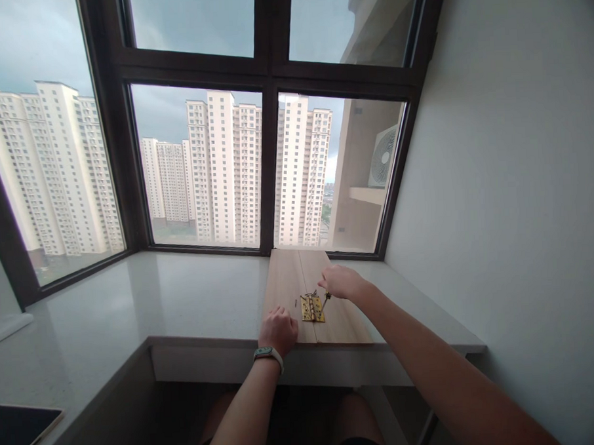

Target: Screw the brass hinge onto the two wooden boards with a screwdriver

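Two wooden boards (290, 285) lie side by side on a white window counter (182, 299). A brass hinge (312, 308) lies flat across their seam near the front edge. My right hand (343, 283) is closed around a small screwdriver (325, 300), whose tip points down at the hinge. My left hand (279, 329), with a watch on its wrist, rests as a fist on the left board's front edge, just left of the hinge. A small dark screw (295, 303) lies on the board between my left hand and the hinge.
Large dark-framed windows (273, 118) rise behind the counter, with tall buildings outside. A white wall (511, 174) closes the right side. A dark panel (15, 428) sits at the lower left. My knees show below the counter's front edge.
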A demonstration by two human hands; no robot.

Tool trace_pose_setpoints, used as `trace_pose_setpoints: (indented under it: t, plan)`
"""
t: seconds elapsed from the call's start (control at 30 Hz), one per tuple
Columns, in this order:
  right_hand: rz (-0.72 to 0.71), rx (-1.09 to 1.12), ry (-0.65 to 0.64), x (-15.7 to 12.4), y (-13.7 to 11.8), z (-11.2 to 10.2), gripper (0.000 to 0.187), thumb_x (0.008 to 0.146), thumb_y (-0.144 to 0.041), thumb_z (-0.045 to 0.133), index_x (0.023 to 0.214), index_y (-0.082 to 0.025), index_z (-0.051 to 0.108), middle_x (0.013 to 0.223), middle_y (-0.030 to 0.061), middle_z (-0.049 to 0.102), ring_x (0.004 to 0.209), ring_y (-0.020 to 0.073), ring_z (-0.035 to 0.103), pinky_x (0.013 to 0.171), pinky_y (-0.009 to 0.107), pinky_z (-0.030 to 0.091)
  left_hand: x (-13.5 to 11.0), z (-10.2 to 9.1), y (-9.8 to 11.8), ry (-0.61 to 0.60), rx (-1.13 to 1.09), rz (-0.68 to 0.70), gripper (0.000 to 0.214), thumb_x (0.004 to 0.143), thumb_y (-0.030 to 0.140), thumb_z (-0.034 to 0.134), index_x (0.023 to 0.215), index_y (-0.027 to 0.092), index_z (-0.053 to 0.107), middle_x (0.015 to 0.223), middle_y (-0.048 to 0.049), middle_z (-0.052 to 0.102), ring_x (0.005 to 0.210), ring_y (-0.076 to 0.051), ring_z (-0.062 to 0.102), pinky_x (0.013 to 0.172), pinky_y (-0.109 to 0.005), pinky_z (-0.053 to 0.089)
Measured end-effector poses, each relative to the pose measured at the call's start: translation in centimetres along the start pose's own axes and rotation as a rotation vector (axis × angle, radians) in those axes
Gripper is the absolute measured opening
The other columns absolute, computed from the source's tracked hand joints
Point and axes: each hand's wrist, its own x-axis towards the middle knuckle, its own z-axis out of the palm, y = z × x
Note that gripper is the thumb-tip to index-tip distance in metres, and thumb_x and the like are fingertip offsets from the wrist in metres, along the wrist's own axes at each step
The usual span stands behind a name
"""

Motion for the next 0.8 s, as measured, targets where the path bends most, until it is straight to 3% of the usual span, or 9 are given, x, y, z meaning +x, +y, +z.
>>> trace_pose_setpoints:
  t: [0.17,0.27,0.37,0.5,0.63,0.8]
  plan:
    - [-0.058,-0.002,0.000,-0.04,0.09,-0.04,0.022,0.088,-0.037,0.067,0.105,-0.022,0.069,0.113,0.0112,0.071,0.103,0.0261,0.067,0.080,0.032,0.047,-0.04,0.12,-0.13,0.020,-0.018,0.022,0.026,0.096,0.023,0.046,0.090,0.016,0.071,0.102,-0.0130,0.072,0.102,-0.022,0.065,0.100,-0.037,0.045]
    - [-0.101,0.027,-0.055,0.05,-0.04,-0.18,0.030,0.079,-0.029,0.078,0.106,-0.022,0.068,0.110,0.0083,0.072,0.101,0.0232,0.067,0.077,0.028,0.047,-0.05,0.29,-0.23,0.033,-0.023,0.019,0.025,0.096,0.022,0.047,0.090,0.016,0.070,0.102,-0.0127,0.072,0.103,-0.022,0.064,0.099,-0.037,0.045]
    - [-0.111,0.058,-0.078,0.11,-0.19,-0.17,0.041,0.073,-0.039,0.084,0.106,-0.020,0.068,0.109,0.0083,0.072,0.099,0.0234,0.067,0.073,0.027,0.047,-0.03,0.34,-0.27,0.031,-0.023,0.018,0.026,0.096,0.022,0.046,0.089,0.015,0.070,0.102,-0.0126,0.071,0.103,-0.022,0.064,0.099,-0.037,0.045]
    - [-0.042,0.050,-0.012,0.12,-0.22,0.10,0.050,0.082,-0.061,0.069,0.106,-0.017,0.068,0.113,0.0146,0.071,0.102,0.0284,0.067,0.074,0.031,0.048,-0.03,0.26,-0.23,0.019,-0.034,0.022,0.027,0.097,0.023,0.045,0.090,0.015,0.070,0.100,-0.0125,0.071,0.100,-0.022,0.065,0.099,-0.037,0.045]
    - [-0.007,0.020,0.016,0.11,-0.09,0.21,0.047,0.098,-0.056,0.045,0.105,-0.017,0.070,0.113,0.0173,0.071,0.102,0.0310,0.068,0.076,0.035,0.049,-0.05,0.14,-0.21,0.014,-0.040,0.022,0.029,0.098,0.024,0.044,0.092,0.014,0.071,0.102,-0.0140,0.071,0.104,-0.023,0.064,0.101,-0.038,0.043]
    - [-0.041,-0.022,0.025,0.27,0.23,0.19,0.032,0.090,-0.048,0.064,0.104,-0.020,0.069,0.112,0.0134,0.071,0.102,0.0287,0.068,0.079,0.034,0.049,-0.03,-0.01,-0.23,0.011,-0.021,0.026,0.028,0.096,0.022,0.045,0.091,0.014,0.071,0.103,-0.0139,0.071,0.105,-0.023,0.064,0.101,-0.037,0.043]
